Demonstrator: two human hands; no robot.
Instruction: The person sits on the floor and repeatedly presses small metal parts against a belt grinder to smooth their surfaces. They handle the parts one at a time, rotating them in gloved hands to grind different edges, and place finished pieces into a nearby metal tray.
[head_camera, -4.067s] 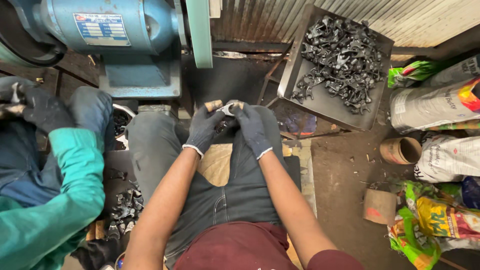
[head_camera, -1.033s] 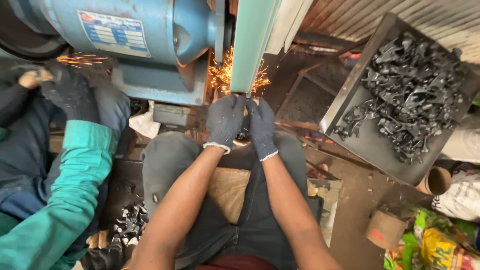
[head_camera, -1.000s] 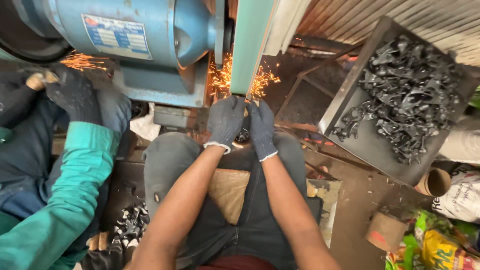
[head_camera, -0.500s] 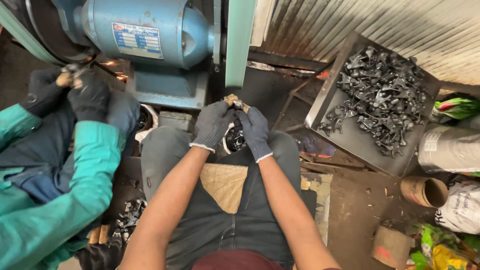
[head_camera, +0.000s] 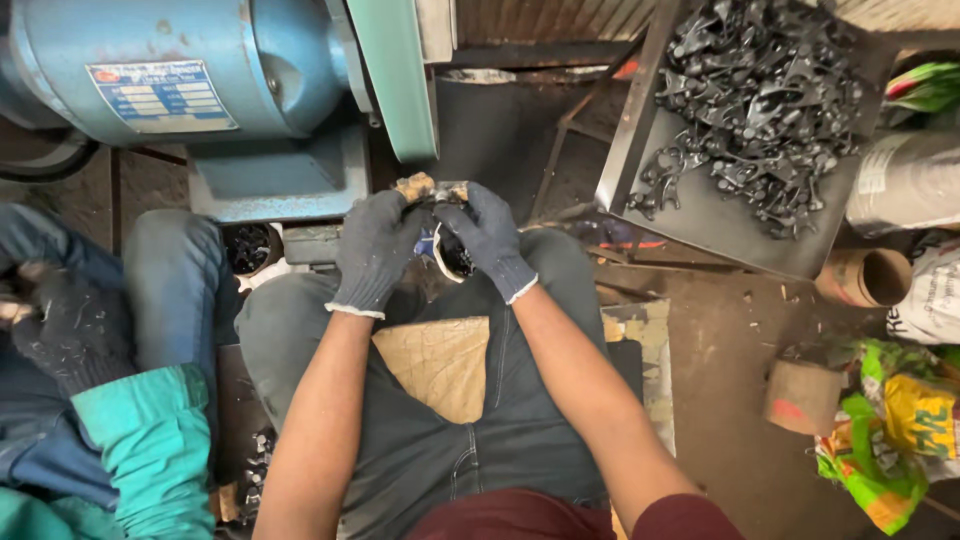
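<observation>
Both gloved hands held together just above the knees, right below the green guard (head_camera: 395, 75) of the blue grinder motor (head_camera: 190, 70). Left hand (head_camera: 375, 250) in a dark knit glove, fingers clenched around a small metal part (head_camera: 440, 195); right hand (head_camera: 485, 235) gloved alike, fingers wrapped over the same part from the other side, thumbs near each other. Part mostly hidden between the gloves, only a tan and grey tip showing at the top; shape not to be told. Piece of brown cardboard (head_camera: 440, 365) lying on the lap, between the forearms. To the right, well apart from the hands, a tilted dark metal tray (head_camera: 700, 215) heaped with black metal pieces (head_camera: 765, 95). Beside it a cardboard tube (head_camera: 870, 278) on the floor, with colourful bags (head_camera: 885, 440) lower right. At the left edge, a co-worker's gloved hand (head_camera: 70, 325) and teal sleeve (head_camera: 150, 440), near a denim-clad knee.
</observation>
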